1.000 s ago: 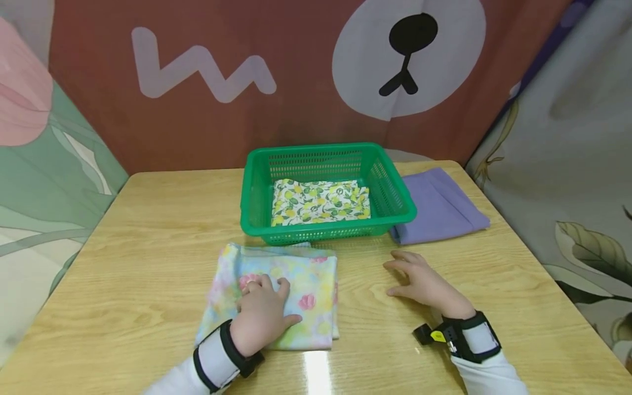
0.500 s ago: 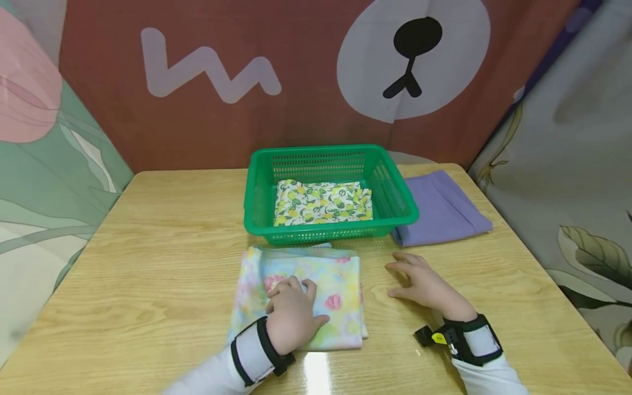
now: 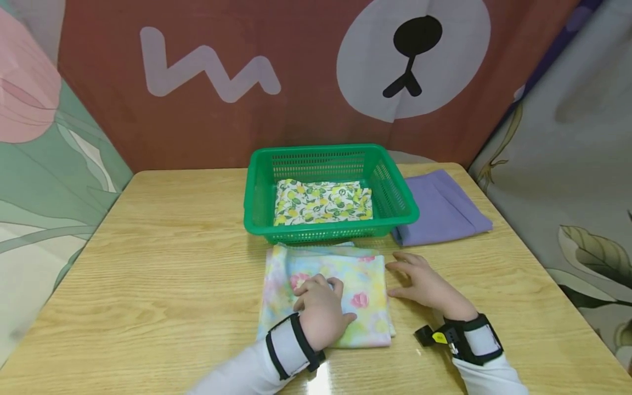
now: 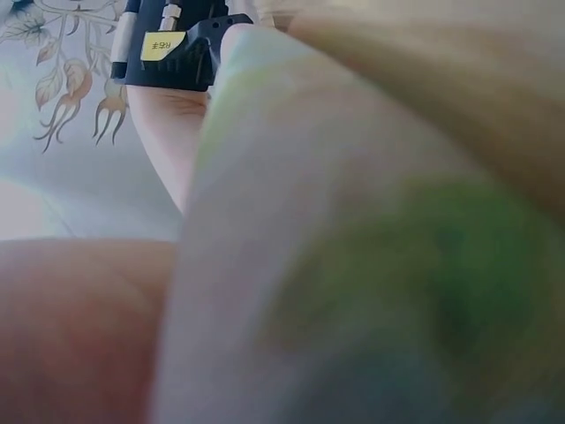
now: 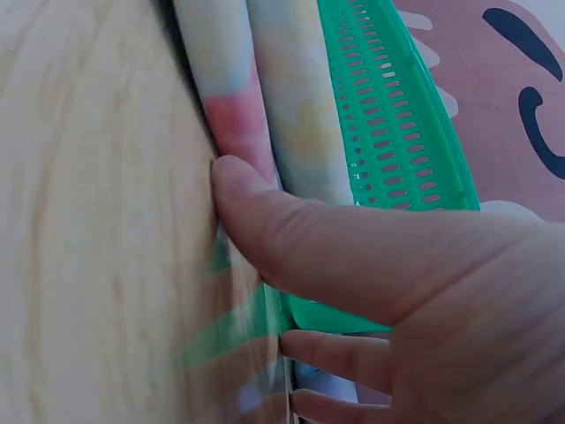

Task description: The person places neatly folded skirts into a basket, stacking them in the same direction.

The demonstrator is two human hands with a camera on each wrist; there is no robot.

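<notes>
A folded pastel cloth (image 3: 367,274) with pink flowers lies flat on the table in front of the basket. My left hand (image 3: 323,312) rests on top of it, fingers spread and slightly bent, thumb out to the right. Just right of the cloth, my right hand (image 3: 422,282) stands with its fingertips at the tabletop, holding nothing. In the right wrist view my thumb (image 5: 291,238) reaches the cloth's folded edge (image 5: 238,124). Blurred cloth (image 4: 353,265) fills most of the left wrist view.
Behind the cloth stands a green plastic basket (image 3: 252,203) with a folded lemon-print cloth (image 3: 323,204) inside. A folded purple cloth (image 3: 444,208) lies right of the basket, partly hidden by its rim. Printed curtains (image 3: 306,126) border the wooden table (image 3: 163,274).
My left hand has slid to the right with the pastel cloth under it, up to my right hand. The right hand has stayed in place.
</notes>
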